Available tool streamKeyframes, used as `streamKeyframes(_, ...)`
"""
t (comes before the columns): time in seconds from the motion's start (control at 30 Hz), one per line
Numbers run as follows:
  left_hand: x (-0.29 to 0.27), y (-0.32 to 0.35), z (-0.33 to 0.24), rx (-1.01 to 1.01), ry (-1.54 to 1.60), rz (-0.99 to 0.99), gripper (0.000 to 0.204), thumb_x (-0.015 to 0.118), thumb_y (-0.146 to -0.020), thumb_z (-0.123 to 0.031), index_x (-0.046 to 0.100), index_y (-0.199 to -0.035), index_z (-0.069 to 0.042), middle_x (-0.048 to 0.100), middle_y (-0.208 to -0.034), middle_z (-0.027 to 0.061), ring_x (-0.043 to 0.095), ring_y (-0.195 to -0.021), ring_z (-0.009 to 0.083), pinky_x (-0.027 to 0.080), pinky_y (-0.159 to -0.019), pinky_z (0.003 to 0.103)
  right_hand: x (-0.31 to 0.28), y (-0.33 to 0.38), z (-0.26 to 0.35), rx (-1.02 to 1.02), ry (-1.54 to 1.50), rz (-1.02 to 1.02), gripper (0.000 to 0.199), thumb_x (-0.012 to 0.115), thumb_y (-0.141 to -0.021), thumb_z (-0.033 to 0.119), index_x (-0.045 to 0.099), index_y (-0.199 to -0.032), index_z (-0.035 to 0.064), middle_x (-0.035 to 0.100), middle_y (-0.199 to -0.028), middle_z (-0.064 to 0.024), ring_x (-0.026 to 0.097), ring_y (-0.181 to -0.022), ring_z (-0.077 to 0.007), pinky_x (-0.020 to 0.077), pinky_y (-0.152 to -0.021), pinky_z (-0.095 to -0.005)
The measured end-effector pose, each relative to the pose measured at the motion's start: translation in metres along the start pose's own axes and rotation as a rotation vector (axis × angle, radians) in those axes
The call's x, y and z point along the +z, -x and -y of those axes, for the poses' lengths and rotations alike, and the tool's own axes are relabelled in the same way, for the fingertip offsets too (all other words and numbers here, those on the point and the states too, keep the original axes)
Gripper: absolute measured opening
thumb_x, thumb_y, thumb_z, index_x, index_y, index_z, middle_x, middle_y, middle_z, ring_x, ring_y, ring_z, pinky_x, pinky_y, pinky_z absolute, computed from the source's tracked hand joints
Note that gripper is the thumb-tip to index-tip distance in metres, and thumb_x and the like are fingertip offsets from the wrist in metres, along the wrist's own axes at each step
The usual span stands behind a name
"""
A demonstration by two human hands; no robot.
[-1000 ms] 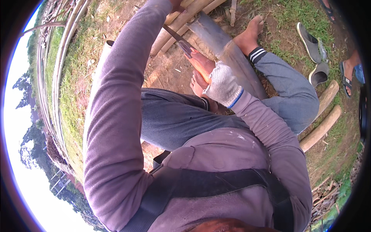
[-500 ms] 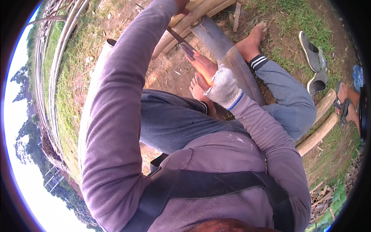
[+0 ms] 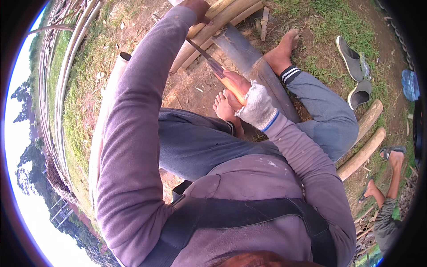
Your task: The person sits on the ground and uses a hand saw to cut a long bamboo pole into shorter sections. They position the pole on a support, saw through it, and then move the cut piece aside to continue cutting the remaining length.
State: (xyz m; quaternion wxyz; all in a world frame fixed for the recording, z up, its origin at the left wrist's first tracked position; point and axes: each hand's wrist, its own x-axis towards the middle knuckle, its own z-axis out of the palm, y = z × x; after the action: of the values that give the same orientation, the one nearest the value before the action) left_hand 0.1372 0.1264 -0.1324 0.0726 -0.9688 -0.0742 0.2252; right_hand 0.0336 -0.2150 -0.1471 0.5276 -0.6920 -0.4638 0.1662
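My right hand [image 3: 258, 103], in a pale knit glove with blue trim, is closed around the orange-brown wooden handle [image 3: 234, 89] of a long knife. Its dark blade [image 3: 205, 55] slants up and left, passing beneath my left forearm. At the top edge, my left hand [image 3: 196, 9] is bare and lies against the bamboo poles [image 3: 213, 27]. Most of its fingers are hidden, so its grip cannot be made out. A thick grey bamboo trunk [image 3: 253, 60] runs below the poles, between my bare feet, towards my right leg.
Grey slip-on shoes [image 3: 349, 58] lie on grass at the right, near a blue plastic container [image 3: 410, 84]. Cut poles [image 3: 364, 153] lie beside my right knee. Another person's legs [image 3: 393, 171] show at the far right. Long bamboo poles [image 3: 66, 66] stretch along the left.
The other person's sandalled feet have moved lower at the right, and more of the legs shows. The view has shifted slightly. My right hand keeps the knife in nearly the same place.
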Motion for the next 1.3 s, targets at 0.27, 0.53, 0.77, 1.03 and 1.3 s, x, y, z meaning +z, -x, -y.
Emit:
streamKeyframes(0.27, 0.003, 0.055, -0.033, 0.0, 0.847, -0.409, 0.042, 0.077, -0.094, -0.032, 0.064, -0.124, -0.005, 0.077, -0.097, 0.0275, 0.077, -0.095, 0.046, 0.061, -0.087, 0.052, 0.007, -0.008, -0.01, 0.023, -0.081, 0.003, 0.057, 0.074, -0.098, 0.02, 0.058, -0.152, 0.0114, 0.072, -0.137, -0.0158, 0.076, -0.105, -0.0372, 0.0612, -0.088, -0.0415)
streamKeyframes(0.53, -0.013, 0.032, -0.137, 0.039, 0.674, -0.432, 0.048, 0.075, -0.095, -0.033, 0.061, -0.133, -0.007, 0.076, -0.097, 0.0283, 0.075, -0.1, 0.0476, 0.059, -0.091, 0.055, 0.022, 0.011, -0.038, 0.134, 0.324, 0.145, 0.048, 0.088, -0.076, 0.034, 0.076, -0.109, 0.0017, 0.073, -0.087, -0.0235, 0.073, -0.081, -0.0431, 0.0587, -0.072, -0.0499)
streamKeyframes(0.77, -0.044, 0.044, -0.158, 0.045, 0.581, -0.355, 0.065, 0.069, -0.099, -0.055, 0.057, -0.147, -0.013, 0.075, -0.119, 0.0259, 0.073, -0.113, 0.043, 0.059, -0.095, 0.051, 0.005, -0.004, -0.001, 0.281, 0.298, 0.105, 0.056, 0.087, -0.082, 0.033, 0.069, -0.123, 0.0001, 0.073, -0.091, -0.0245, 0.073, -0.082, -0.0439, 0.0581, -0.074, -0.0489)
streamKeyframes(1.03, 0.024, 0.172, 0.018, -0.035, 0.511, -0.768, 0.058, 0.071, -0.101, -0.048, 0.055, -0.143, -0.013, 0.068, -0.125, 0.0172, 0.07, -0.115, 0.0387, 0.058, -0.096, 0.051, -0.007, -0.013, 0.01, 0.019, -0.037, -0.038, 0.057, 0.083, -0.095, 0.023, 0.057, -0.139, -0.0028, 0.071, -0.114, -0.0213, 0.072, -0.099, -0.0298, 0.058, -0.087, -0.0409)
streamKeyframes(1.3, 0.167, 0.216, 0.03, -0.521, 0.558, -0.183, 0.099, 0.093, -0.071, -0.06, 0.05, -0.149, -0.017, 0.069, -0.135, 0.0207, 0.069, -0.125, 0.0425, 0.056, -0.104, 0.053, 0.018, -0.024, 0.025, -0.067, 0.057, -0.185, 0.054, 0.077, -0.1, 0.019, 0.056, -0.144, -0.0056, 0.072, -0.123, -0.0231, 0.073, -0.109, -0.0311, 0.0578, -0.095, -0.0399)
